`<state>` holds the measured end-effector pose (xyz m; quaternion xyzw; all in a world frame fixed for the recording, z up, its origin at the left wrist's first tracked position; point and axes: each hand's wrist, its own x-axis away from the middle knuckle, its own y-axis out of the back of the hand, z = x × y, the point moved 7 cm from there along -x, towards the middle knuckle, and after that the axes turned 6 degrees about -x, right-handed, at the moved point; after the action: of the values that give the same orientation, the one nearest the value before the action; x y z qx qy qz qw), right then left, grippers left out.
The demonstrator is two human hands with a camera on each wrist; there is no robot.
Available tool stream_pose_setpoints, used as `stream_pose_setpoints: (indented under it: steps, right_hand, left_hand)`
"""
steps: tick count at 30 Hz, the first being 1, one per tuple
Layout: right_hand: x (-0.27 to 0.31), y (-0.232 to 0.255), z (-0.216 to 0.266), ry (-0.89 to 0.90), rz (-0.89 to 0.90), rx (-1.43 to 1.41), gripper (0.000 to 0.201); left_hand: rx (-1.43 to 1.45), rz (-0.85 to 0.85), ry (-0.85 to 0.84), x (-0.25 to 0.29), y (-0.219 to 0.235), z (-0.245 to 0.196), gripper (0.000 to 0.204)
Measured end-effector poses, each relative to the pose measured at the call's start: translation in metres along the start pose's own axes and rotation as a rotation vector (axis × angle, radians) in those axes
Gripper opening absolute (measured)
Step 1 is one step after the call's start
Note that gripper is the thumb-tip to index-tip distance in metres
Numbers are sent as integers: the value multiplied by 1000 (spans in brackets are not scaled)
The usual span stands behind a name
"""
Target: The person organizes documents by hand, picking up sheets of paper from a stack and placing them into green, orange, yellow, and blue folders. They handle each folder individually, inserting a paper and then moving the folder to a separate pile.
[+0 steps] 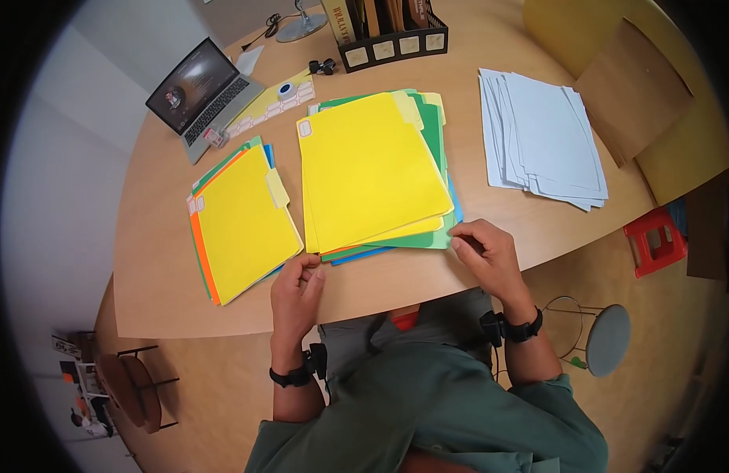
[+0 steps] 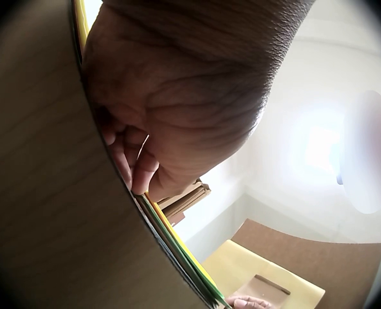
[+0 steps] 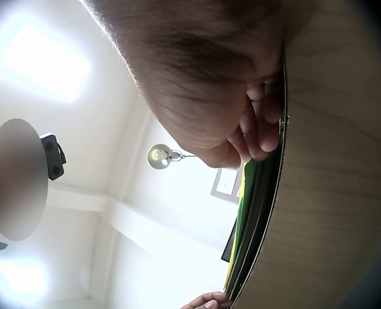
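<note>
A stack of folders, a yellow folder [image 1: 372, 173] on top and a green folder [image 1: 431, 239] sticking out below, lies in front of me on the table. My left hand [image 1: 296, 296] is at its near left corner, fingers loosely bent and fingertips right at the edge. At the near right corner, my right hand [image 1: 488, 256] touches the green folder's corner with bent fingers. Both wrist views show the fingertips along the side of the stack. A smaller folder pile, topped by another yellow folder [image 1: 242, 225], lies left of the left hand.
Loose white papers [image 1: 550, 142] are piled at the right. Behind the folders stand a laptop [image 1: 203, 91] and a black file organizer [image 1: 396, 49], with a white roll [image 1: 286, 91] nearby. A grey stool [image 1: 609, 339] and a red stool [image 1: 656, 243] are beyond the table's right edge.
</note>
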<state>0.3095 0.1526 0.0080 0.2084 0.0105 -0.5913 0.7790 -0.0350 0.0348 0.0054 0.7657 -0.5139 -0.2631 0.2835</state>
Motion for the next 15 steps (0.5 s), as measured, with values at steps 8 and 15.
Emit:
stream_pose_setpoints:
  steps: [8, 15]
  right_hand:
    - [0, 0, 0, 7, 1, 0, 18]
    - [0, 0, 2, 6, 4, 14, 19]
  left_hand:
    - [5, 2, 12, 0, 0, 2, 22]
    - [20, -26, 1, 2, -1, 3, 20]
